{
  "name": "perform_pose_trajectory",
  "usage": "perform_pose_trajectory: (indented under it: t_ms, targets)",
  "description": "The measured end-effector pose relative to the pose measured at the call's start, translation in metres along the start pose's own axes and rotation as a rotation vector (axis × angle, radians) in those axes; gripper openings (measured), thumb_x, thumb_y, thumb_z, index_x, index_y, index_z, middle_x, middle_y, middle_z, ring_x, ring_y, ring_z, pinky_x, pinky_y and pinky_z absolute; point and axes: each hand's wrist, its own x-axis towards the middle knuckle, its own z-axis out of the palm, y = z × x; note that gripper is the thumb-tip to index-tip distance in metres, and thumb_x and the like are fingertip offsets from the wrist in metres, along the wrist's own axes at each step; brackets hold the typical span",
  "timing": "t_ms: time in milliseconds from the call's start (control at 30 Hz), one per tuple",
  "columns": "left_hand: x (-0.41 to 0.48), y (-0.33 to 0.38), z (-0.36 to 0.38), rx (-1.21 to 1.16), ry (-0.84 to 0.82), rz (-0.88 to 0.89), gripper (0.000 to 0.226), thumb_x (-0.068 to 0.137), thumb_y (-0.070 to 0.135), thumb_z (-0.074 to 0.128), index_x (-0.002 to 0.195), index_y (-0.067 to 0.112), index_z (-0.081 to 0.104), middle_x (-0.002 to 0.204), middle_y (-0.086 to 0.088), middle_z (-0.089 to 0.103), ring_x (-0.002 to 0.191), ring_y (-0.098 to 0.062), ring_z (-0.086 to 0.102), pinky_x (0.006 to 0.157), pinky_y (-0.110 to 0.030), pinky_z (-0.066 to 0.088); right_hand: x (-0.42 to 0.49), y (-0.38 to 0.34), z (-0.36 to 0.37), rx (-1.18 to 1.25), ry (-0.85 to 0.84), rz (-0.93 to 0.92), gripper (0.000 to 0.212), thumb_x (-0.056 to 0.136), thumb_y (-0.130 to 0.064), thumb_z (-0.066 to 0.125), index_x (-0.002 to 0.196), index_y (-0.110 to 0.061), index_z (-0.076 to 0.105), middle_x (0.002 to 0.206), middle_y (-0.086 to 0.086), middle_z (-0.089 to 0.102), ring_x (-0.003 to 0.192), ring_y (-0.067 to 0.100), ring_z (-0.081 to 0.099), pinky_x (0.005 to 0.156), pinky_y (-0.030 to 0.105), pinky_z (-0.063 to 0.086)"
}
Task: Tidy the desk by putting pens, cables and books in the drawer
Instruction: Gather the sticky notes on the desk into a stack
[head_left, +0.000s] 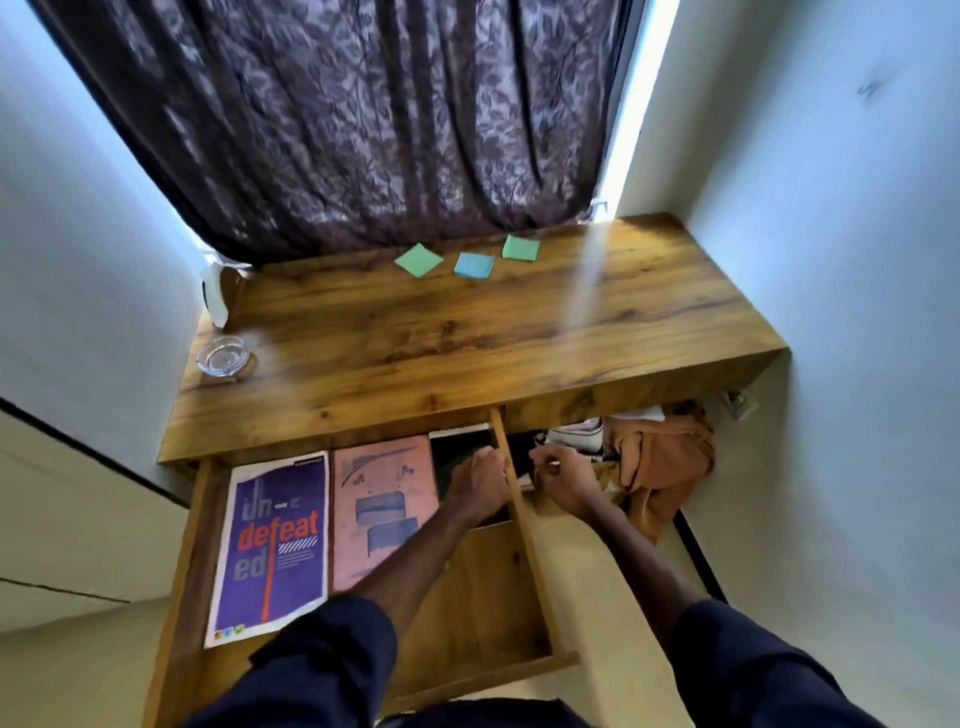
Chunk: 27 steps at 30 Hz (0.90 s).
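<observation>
— What stands round the work?
— Item: patterned curtain (337, 119) at twelve o'clock, hanging to the back edge of the wooden desk (467, 338). Item: three sticky notes in a row near that edge, apart from one another: green note (418, 260), blue note (474, 265), second green note (521, 247). Item: glass dish (223, 356) at nine o'clock on the top. Item: orange cloth (660, 462), heaped under the desk at three o'clock of the drawer (493, 592).

— Anything in the way?
— The drawer's right wall stands between the two hands.

— The task's things?
— The drawer is pulled out at six o'clock of the desk. Lying flat in it are a purple book (272, 545) lettered "undefeated" at nine o'clock, a pink book (382, 509) just beside it, and a black book (457, 452) at two o'clock, partly under the desk edge.

— The hands?
— The left hand (480, 483) lies on the black book against the wall, fingers bent. Whether it grips anything, I cannot tell. The right hand (558, 480) is outside the drawer, fingers curled, pinching a thin dark pen (605, 458) that points to three o'clock, toward the cloth.
</observation>
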Motion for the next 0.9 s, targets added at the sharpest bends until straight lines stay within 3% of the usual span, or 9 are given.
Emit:
perform_pose_trajectory:
  t_ms: [100,200,367,467,600,700,900]
  targets:
    - [0.011,0.038,0.004,-0.034,0.084,-0.042,0.031,0.089,0.013,0.053,0.114,0.023,0.067,0.121,-0.003,0.068,0.111,-0.028,0.066,0.091,-0.038,0.055,0.005,0.02,-0.044,-0.007,0.003,-0.059,0.023,0.088,-0.008,0.064,0.106,-0.022,0.07,0.107,-0.004,0.072,0.1,0.013,0.068,0.088,0.026,0.055]
    - [0.018,0.09,0.022,-0.054,0.15,-0.07,0.035,0.086,0.01,0.052,0.112,0.025,0.07,0.122,0.0,0.069,0.115,-0.025,0.064,0.092,-0.038,0.053,-0.001,0.048,-0.093,0.004,0.017,-0.101,0.027,0.09,-0.008,0.066,0.114,-0.017,0.071,0.108,-0.007,0.071,0.094,0.007,0.067,0.075,0.011,0.05]
    - [0.03,0.165,0.051,-0.084,0.22,-0.06,0.027,0.084,0.012,0.058,0.104,0.025,0.072,0.11,-0.001,0.074,0.104,-0.024,0.069,0.081,-0.038,0.059,-0.012,0.1,-0.156,0.02,0.022,-0.124,0.025,0.09,-0.012,0.066,0.113,-0.02,0.072,0.109,-0.003,0.074,0.092,0.011,0.069,0.082,0.03,0.06]
    - [0.031,0.198,0.056,-0.069,0.243,-0.067,0.026,0.088,0.011,0.061,0.108,0.023,0.072,0.114,0.0,0.072,0.104,-0.022,0.067,0.074,-0.034,0.054,-0.017,0.121,-0.179,0.003,0.003,-0.134,0.025,0.09,-0.011,0.067,0.114,-0.016,0.072,0.111,0.0,0.073,0.095,0.012,0.068,0.085,0.026,0.057]
    - [0.038,0.221,0.061,-0.057,0.256,-0.056,0.033,0.087,0.003,0.067,0.116,0.019,0.067,0.117,-0.001,0.061,0.101,-0.016,0.059,0.065,-0.023,0.041,-0.015,0.134,-0.198,0.022,-0.017,-0.162,0.025,0.091,-0.011,0.066,0.115,-0.015,0.072,0.11,0.001,0.073,0.097,0.012,0.068,0.084,0.022,0.055]
    - [0.051,0.226,0.06,-0.103,0.277,-0.057,0.039,0.082,-0.004,0.069,0.113,0.019,0.065,0.117,-0.002,0.059,0.099,-0.015,0.058,0.066,-0.025,0.047,-0.005,0.135,-0.203,0.042,-0.025,-0.15,0.024,0.09,-0.012,0.066,0.112,-0.017,0.072,0.109,0.001,0.074,0.097,0.013,0.069,0.086,0.027,0.058]
    - [0.093,0.221,0.056,-0.207,0.329,-0.105,0.051,0.078,-0.003,0.074,0.123,0.014,0.059,0.124,-0.006,0.056,0.104,-0.021,0.059,0.073,-0.031,0.056,0.03,0.123,-0.205,0.061,-0.058,-0.129,0.023,0.091,-0.012,0.065,0.114,-0.016,0.071,0.107,0.0,0.073,0.094,0.013,0.069,0.077,0.023,0.059]
